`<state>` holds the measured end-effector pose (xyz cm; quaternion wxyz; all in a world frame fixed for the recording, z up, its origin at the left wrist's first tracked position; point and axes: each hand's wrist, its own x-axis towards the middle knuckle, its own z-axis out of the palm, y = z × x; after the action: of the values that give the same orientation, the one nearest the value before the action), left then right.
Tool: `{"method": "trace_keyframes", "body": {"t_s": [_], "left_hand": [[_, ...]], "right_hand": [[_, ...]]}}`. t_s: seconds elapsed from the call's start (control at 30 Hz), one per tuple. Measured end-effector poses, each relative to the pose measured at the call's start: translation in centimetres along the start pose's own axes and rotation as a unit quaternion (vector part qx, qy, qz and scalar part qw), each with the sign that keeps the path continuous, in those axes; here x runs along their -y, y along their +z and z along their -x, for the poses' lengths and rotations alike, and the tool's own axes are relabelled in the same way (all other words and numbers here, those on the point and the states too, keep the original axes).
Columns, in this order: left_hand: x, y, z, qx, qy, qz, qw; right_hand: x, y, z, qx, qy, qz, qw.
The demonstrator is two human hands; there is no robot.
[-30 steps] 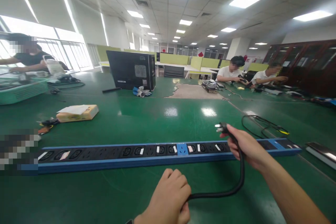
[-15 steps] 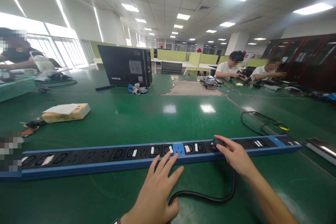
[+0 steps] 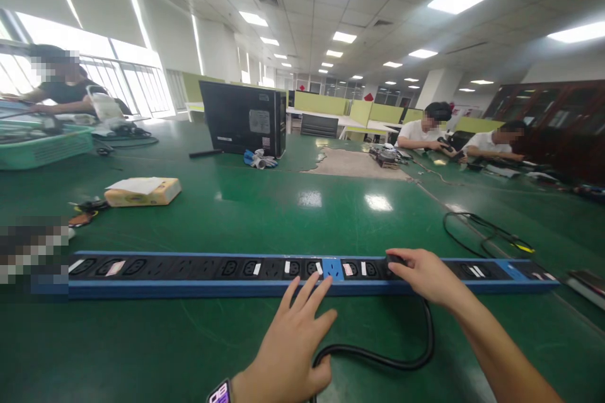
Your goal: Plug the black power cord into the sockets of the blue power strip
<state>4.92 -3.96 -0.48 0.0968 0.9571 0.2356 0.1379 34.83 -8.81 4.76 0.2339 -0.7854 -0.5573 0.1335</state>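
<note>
A long blue power strip (image 3: pixel 198 289) with black sockets lies across the green table. My right hand (image 3: pixel 423 274) is closed on a black plug (image 3: pixel 393 259) at a socket right of the strip's middle; whether it is fully seated is hidden by my fingers. From the plug a thick black cable (image 3: pixel 401 365) loops down toward me and passes by my left thumb. My left hand (image 3: pixel 295 343) is spread, its fingertips at the strip's front edge near the blue socket (image 3: pixel 332 269). A smartwatch (image 3: pixel 220 392) is on my left wrist.
Beyond the strip are a tissue pack (image 3: pixel 144 192), a black computer case (image 3: pixel 243 118), gloves (image 3: pixel 259 159) and a thin cable coil (image 3: pixel 486 233). A green basket (image 3: pixel 51 150) stands at far left. People sit at the left and at the far right.
The view has swung slightly left, so things sit further right. My right fingers have closed in over the plug, pressed to the strip. My left hand stays spread at the strip's edge.
</note>
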Motion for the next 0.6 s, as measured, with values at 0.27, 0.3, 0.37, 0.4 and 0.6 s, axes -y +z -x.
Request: {"method": "trace_keyframes", "body": {"t_s": [0.27, 0.3, 0.37, 0.4, 0.6], "left_hand": [[0.0, -0.4, -0.2, 0.03, -0.014, 0.024, 0.999], [-0.1, -0.6, -0.2, 0.037, -0.018, 0.026, 0.999], [-0.2, -0.8, -0.3, 0.045, -0.023, 0.028, 0.998], [-0.3, -0.9, -0.3, 0.046, -0.023, 0.026, 0.998], [0.2, -0.5, -0.6, 0.053, -0.015, 0.012, 0.998]], "right_hand": [[0.0, 0.5, -0.9, 0.018, 0.026, -0.001, 0.999], [-0.1, 0.7, -0.9, 0.02, 0.028, -0.008, 0.999], [-0.2, 0.8, -0.8, 0.018, 0.026, -0.016, 0.999], [-0.2, 0.9, -0.8, 0.016, 0.024, -0.015, 0.999], [-0.5, 0.9, -0.5, -0.025, 0.037, 0.024, 0.999]]}}
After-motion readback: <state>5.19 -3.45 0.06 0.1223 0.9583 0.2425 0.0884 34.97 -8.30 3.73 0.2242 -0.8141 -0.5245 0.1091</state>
